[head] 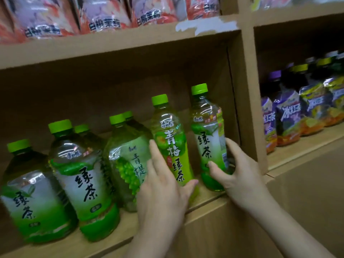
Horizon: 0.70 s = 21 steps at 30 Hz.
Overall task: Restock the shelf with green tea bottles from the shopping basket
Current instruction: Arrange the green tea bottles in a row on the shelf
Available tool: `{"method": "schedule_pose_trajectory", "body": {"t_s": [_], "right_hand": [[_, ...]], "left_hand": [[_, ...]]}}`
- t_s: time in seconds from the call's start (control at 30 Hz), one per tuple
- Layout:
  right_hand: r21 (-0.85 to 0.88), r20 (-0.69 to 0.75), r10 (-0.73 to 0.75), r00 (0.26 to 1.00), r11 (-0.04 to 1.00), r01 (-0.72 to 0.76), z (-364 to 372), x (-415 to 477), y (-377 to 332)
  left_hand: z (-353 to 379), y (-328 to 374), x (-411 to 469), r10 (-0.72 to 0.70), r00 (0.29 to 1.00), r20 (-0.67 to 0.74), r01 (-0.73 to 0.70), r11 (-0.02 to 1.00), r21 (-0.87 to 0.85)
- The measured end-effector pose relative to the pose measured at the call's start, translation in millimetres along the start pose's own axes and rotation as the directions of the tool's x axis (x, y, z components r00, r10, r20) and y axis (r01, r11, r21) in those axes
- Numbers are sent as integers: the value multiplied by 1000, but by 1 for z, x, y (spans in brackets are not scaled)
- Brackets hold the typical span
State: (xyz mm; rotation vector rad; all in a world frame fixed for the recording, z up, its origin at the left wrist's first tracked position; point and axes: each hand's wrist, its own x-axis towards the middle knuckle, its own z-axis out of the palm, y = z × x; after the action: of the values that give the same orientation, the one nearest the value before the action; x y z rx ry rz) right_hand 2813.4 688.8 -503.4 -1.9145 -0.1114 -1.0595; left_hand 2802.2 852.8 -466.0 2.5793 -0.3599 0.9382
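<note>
Several green tea bottles with green caps stand in a row on the wooden shelf (202, 202). My left hand (163, 189) wraps the lower part of a yellow-green plum tea bottle (170, 138), thumb in front and fingers to its left. My right hand (236, 170) grips the base of the rightmost green tea bottle (206, 131), which stands near the shelf's right wall. A grape-label bottle (128, 161) stands just left of my left hand. Two bigger green tea bottles (80, 179) fill the left end. The shopping basket is out of view.
A wooden divider (247, 101) closes the compartment on the right. Beyond it stand purple and yellow iced tea bottles (290, 116). Pink peach drink bottles (104, 13) line the shelf above. Second-row bottles stand behind the front ones.
</note>
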Motion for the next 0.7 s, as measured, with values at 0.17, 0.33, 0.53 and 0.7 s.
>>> {"method": "schedule_pose_trajectory", "body": {"t_s": [0.17,0.33,0.53,0.7], "right_hand": [[21,56,52,997,998,-53,1,0,-1],[11,32,18,999,1000,-19,2,-2,-5],[-92,-16,16,1000,996,-18,4,-4,-8],[-117,7,69,998,991,-68,8,-6,-21]], "left_hand": [[9,17,13,-69,998,-13,70,984,162],[-10,12,9,117,992,-51,-99,959,266],[-50,-15,54,431,900,-58,-316,740,594],[-56,-21,72,318,892,321,-451,592,668]]}}
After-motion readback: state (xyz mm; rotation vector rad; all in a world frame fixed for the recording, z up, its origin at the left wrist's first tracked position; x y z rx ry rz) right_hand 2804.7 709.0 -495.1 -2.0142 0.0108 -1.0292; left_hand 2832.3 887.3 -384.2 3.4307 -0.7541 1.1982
